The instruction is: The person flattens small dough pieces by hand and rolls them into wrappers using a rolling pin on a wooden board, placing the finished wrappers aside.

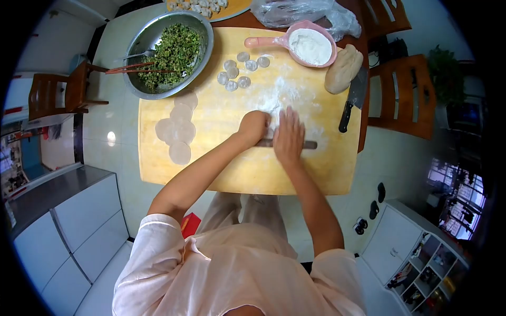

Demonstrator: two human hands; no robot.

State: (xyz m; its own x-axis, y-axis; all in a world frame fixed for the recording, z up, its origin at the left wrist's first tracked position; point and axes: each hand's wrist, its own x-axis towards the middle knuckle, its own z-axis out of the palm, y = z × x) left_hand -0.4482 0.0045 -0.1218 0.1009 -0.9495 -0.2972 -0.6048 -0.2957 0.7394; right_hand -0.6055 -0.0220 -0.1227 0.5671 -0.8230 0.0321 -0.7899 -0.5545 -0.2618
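On the floured wooden board (237, 174), a slim rolling pin (310, 145) lies crosswise. My right hand (289, 138) presses flat over it, fingers stretched forward and thumb hidden. Close by on the left, my left hand (254, 126) is closed with fingers curled under; what it pinches near the pin is hidden. White flour (282, 92) is scattered just beyond both hands. Several small flattened dough pieces (232, 72) rest farther up the board. Thin round dough wrappers (181, 130) overlap at the left.
A steel bowl (206, 66) of chopped green filling holds chopsticks (118, 70) and a spoon. At the back right are a pink scoop (258, 42) of flour, a dough lump (343, 71) and a knife (346, 117). A plastic bag (284, 13) and a tray of dumplings (203, 7) lie behind.
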